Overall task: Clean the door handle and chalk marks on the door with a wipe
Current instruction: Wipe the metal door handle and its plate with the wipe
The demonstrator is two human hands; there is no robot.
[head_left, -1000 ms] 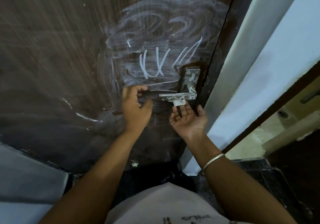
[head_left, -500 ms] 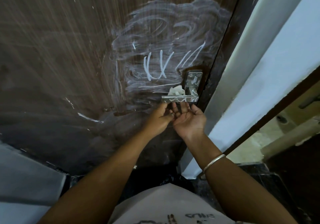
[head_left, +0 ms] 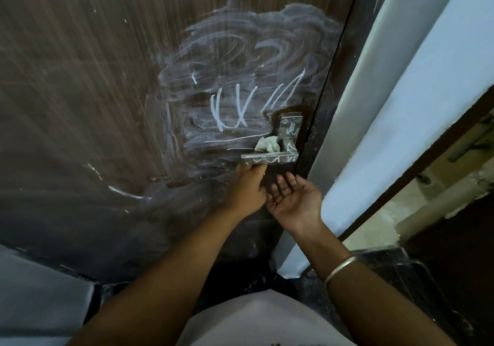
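Dark wood door [head_left: 93,105] is filling most of the view, w/ smeared chalk haze and sharper chalk marks [head_left: 235,110] sitting just left of the handle plate. Metal handle [head_left: 270,157] is sticking out near the door's right edge, its lever pointing left; chalk squiggles are showing on the lever's front and on the plate above. A crumpled wipe [head_left: 267,144] is resting on top of the lever, against the plate, no fingers on it.

Left hand [head_left: 247,185] is reaching up under the lever, fingertips touching its underside near the free end; fingers are curled but can't tell if they're actually gripping anything. Right hand [head_left: 294,198] is hovering just below the handle, palm up, fingers spread and relaxed, holding nothing, touching the left hand's side. A bangle [head_left: 339,267] is sitting on the right forearm. White frame [head_left: 401,105] is running along the door's right edge.
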